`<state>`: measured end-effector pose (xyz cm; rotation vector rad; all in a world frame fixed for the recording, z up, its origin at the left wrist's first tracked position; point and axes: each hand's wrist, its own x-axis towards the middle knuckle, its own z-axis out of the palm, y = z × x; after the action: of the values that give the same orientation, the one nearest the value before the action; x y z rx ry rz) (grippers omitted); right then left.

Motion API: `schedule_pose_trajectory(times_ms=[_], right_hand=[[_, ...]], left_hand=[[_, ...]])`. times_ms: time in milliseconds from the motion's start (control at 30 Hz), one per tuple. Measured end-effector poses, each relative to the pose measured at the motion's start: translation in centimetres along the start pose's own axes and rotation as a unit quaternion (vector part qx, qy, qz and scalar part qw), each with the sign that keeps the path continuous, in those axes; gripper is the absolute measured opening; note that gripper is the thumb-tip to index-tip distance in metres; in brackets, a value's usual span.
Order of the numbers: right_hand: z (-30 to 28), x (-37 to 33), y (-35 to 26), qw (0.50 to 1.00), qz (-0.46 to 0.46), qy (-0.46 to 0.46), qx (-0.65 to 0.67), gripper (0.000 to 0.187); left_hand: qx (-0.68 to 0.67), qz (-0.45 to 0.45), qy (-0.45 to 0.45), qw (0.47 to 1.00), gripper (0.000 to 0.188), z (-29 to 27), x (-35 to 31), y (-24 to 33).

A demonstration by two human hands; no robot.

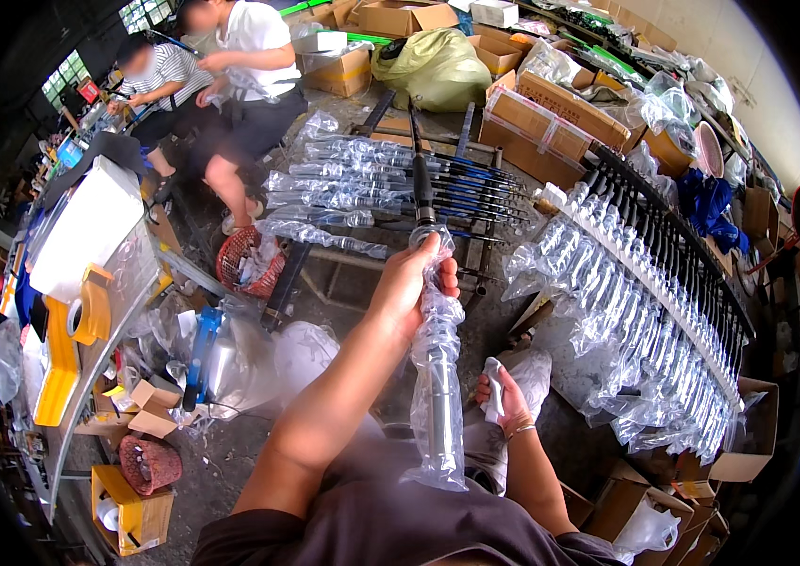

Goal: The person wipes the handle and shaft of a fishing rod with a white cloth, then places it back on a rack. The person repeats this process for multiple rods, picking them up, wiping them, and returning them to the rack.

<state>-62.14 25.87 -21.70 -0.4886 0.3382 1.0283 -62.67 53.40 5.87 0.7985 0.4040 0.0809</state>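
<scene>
My left hand (416,283) is wrapped round a fishing rod (423,185), just below its dark foregrip. The rod points away from me, and its handle end lies toward my chest inside a crinkled clear plastic sleeve (439,377). Lower and to the right, my right hand (513,406) is closed on a crumpled white cloth (492,389), apart from the rod. Beyond my left hand, several more rods with bagged handles (343,179) lie across a metal stand (324,274).
At right, a long rack (650,283) carries many bagged rods. A table (140,274) with tape rolls (89,316) stands left. Red baskets (238,255) and cardboard boxes (159,406) sit on the floor. Two people (249,57) sit working at far left. A green sack (433,71) lies at the back.
</scene>
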Motion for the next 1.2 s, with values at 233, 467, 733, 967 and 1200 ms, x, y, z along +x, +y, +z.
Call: schedule_pose_trajectory(times_ms=[233,467,733,967,1200], right_hand=[[0.1,-0.3,-0.1,1.0,-0.003,-0.004,-0.003,0.027],[2.8,-1.0,0.8,0.99,-0.093,0.066,-0.081,0.026],[18.0,2.9,-6.5,0.895,-0.295,0.068,-0.328,0.018],[32.7,5.6,-11.0,0.903,-0.231,-0.056,-0.358,0.031],[33.3,10.0,-11.8,0.935,-0.138,-0.19,-0.264,0.045]], left_hand=[[-0.001,-0.014,0.004,1.0,0.032,0.1,-0.2,-0.3],[-0.011,-0.011,-0.002,1.0,0.032,-0.3,-0.4,-0.7],[-0.01,-0.011,-0.037,0.999,0.03,0.0,-1.1,-1.2],[0.005,-0.007,-0.074,0.997,0.032,0.6,-2.7,-1.9],[0.011,-0.019,-0.091,0.996,0.032,0.7,-4.1,-2.2]])
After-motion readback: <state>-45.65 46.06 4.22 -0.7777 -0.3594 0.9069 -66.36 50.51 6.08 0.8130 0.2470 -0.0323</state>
